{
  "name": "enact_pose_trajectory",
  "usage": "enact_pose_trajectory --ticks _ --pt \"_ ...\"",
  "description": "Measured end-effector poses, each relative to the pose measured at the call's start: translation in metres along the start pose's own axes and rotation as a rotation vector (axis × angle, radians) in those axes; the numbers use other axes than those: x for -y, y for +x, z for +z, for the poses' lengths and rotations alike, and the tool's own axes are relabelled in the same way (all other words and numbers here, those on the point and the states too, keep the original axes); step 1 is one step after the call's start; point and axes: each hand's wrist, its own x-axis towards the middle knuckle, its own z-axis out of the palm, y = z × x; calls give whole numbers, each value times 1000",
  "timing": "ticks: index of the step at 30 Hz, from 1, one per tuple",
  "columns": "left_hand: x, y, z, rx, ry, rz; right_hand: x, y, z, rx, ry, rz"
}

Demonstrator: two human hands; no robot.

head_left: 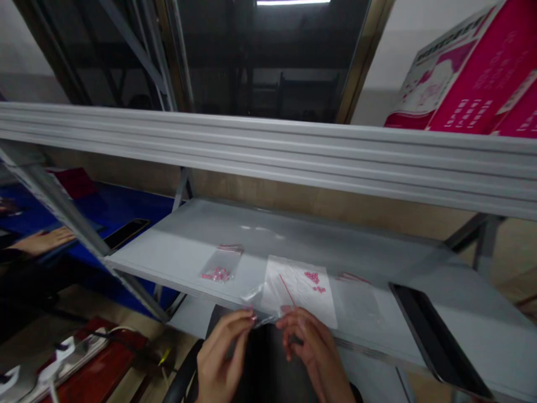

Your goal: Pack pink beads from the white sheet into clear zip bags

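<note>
Left hand point(224, 355) and right hand point(310, 347), bottom centre of the frame, pinch a clear bag point(265, 320) between their fingertips at the edge of the bench point(268, 226); its contents are too blurred to make out. Above, left of centre, a zip bag point(229, 258) holds small red pieces point(218, 273). More red beads point(312, 277) sit on a white sheet point(274, 274), centre. Right of it lies a faint transparent bag point(358, 299). Upper right, a pink box point(470, 84) is cut off.

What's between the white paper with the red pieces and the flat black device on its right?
A clear bag with red along its far edge lies between the white paper and the black device; the head view shows it.
</note>
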Motion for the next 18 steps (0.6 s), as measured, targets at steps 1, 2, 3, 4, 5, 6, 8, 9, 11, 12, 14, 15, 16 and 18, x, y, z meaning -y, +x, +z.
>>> enact_pose_trajectory --ticks 1,2,3,4,5,6,8,9,11,12,14,15,16,18 --pt "-3 -2 -4 33 -19 23 7 0 0 -12 -9 -1" --pt "-6 -4 -8 63 -31 31 14 -1 0 -18 -32 4" --pt "-7 -6 -12 88 -38 24 21 -1 0 -10 -62 20" --pt "-9 -8 -15 111 -50 1 25 -2 -1 6 -91 45" --pt "-9 -10 -17 131 -71 -36 28 -4 -2 30 -113 74" --pt "-9 -12 -19 148 -99 -84 29 -5 -4 59 -126 104" --pt "-9 -15 -20 147 -169 -195 25 -8 -10 137 -155 170" --pt "-9 -17 -19 131 -209 -253 21 -10 -14 188 -181 208" --pt "-9 -19 -15 103 -293 -356 11 -11 -21 264 -229 266" --pt "-9 -19 -13 102 -338 -396 6 -12 -25 284 -238 279" --pt "-10 -20 -8 111 -423 -441 -2 -13 -29 291 -229 266" --pt "-11 -20 -6 110 -457 -454 -3 -14 -30 276 -220 243" --pt "-12 -20 -4 106 -485 -467 -3 -14 -31 256 -214 224" --pt "-12 -21 -2 106 -528 -497 1 -15 -30 214 -212 203"
